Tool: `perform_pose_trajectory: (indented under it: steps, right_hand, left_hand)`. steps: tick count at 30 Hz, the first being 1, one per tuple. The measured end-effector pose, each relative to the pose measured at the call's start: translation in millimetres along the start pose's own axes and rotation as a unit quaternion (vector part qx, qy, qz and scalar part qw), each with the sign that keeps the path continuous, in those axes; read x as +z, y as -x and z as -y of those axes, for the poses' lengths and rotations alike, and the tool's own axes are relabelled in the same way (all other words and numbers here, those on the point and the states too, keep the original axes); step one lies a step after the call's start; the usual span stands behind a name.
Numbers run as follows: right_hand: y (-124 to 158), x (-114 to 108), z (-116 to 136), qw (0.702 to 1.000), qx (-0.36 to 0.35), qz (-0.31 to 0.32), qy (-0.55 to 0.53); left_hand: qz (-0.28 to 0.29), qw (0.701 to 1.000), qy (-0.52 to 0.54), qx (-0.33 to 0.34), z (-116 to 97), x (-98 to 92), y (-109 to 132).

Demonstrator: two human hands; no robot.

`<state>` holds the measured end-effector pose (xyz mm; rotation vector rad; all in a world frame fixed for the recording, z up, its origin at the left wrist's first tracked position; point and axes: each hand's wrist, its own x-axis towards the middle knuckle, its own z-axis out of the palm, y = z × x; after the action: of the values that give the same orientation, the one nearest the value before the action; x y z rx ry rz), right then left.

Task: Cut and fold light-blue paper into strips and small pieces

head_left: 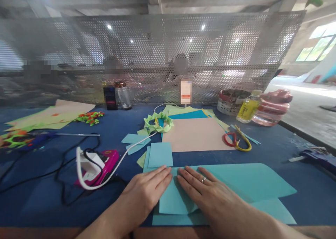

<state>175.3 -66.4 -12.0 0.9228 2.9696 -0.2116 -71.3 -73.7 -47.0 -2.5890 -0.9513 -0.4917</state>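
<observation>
Closest to the camera, the left hand and the right hand are lying palm-down side by side on a large folded sheet of teal paper. Their fingertips are nearly meeting at the middle. All fingers of both hands are stretched out flat and released, grasping nothing and only pressing on the sheet. A thin ring is showing on 1 finger of the right hand. The teal sheet is resting on the dark blue tabletop at the near edge and is spreading out toward 3 o'clock from the hands.

Just past the fingertips, at 12 o'clock, a small light-blue paper rectangle is lying flat. At 9 o'clock from the hands, a magenta and white glue gun is sitting among black cables, with a white cord looping around it.

Farther out at 12 o'clock, a pale pink paper sheet is covering blue and green sheets, and a ring of folded light-green paper is sitting at its left corner. At 1 o'clock, scissors with red and yellow handles are lying just beside the pink sheet.

At the far edge, a yellow-labelled plastic bottle is standing at 2 o'clock and a clear glass jar at 11 o'clock, both in front of a perforated grey metal screen.
</observation>
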Motion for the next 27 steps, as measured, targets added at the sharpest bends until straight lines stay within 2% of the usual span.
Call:
perform_pose_trajectory:
  steps: [5, 10, 15, 22, 24, 27]
  right_hand:
    - [-1.6, 4.3, -1.5, 0.999, -0.012, -0.033, 0.022]
    - [-3.9, -3.2, 1.1, 1.0, -0.002, -0.007, 0.016]
    - [-3.3, -2.3, -1.4, 0.999, -0.007, -0.034, 0.005]
    - [-3.3, -9.6, 3.1, 1.0, 0.017, -0.012, -0.003]
    - [-2.6, -9.2, 3.2, 1.0, 0.015, -0.019, -0.007]
    - [-2.9, -6.8, 1.5, 0.999, 0.009, -0.03, -0.016]
  left_hand:
    - [0.0, 1.0, 0.009, -0.012, -0.1, 1.5, 1.4]
    - [0.01, 1.0, 0.006, -0.011, -0.2, 2.3, 2.9]
    - [0.006, 1.0, 0.008, -0.014, 0.6, 2.0, 2.2]
    - [0.013, 0.999, 0.005, -0.032, -0.1, 2.3, 2.4]
    - [-0.019, 0.999, -0.005, -0.025, -0.9, 4.7, 1.0]
    - [-0.119, 0.993, -0.024, -0.006, -5.8, 11.0, -0.8]
